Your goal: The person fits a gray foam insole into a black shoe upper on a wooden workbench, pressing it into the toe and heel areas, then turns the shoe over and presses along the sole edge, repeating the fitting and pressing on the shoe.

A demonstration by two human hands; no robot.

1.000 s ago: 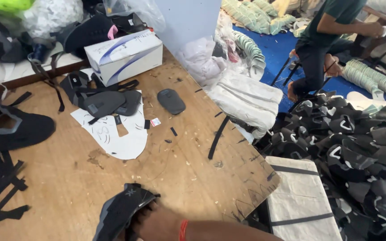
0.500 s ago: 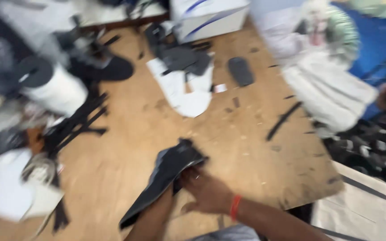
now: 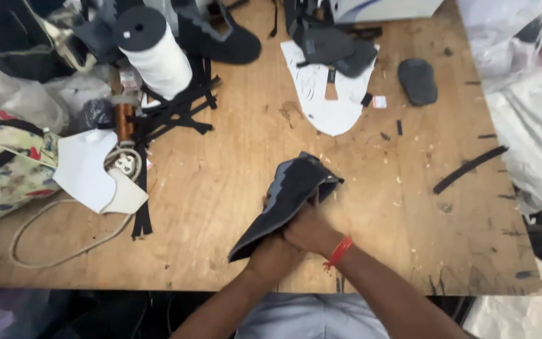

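Observation:
A dark grey and black shoe upper [image 3: 286, 194] lies on the wooden table [image 3: 221, 182] near its front edge. Both of my hands grip its near end. My left hand [image 3: 273, 253] holds the lower part, and my right hand [image 3: 310, 229], with a red band on the wrist, presses on it from the right. The far end of the upper points up and to the right.
A white thread cone [image 3: 155, 53] stands at the back left beside black straps [image 3: 177, 113]. White paper patterns [image 3: 327, 94] and dark shoe pieces [image 3: 417, 80] lie at the back. A patterned bag [image 3: 1, 166], white pieces [image 3: 92, 172] and a cord [image 3: 64, 248] lie on the left.
The view has swung left and down, so the table's left side with the cone and bag now shows. My left hand has joined my right on the shoe upper.

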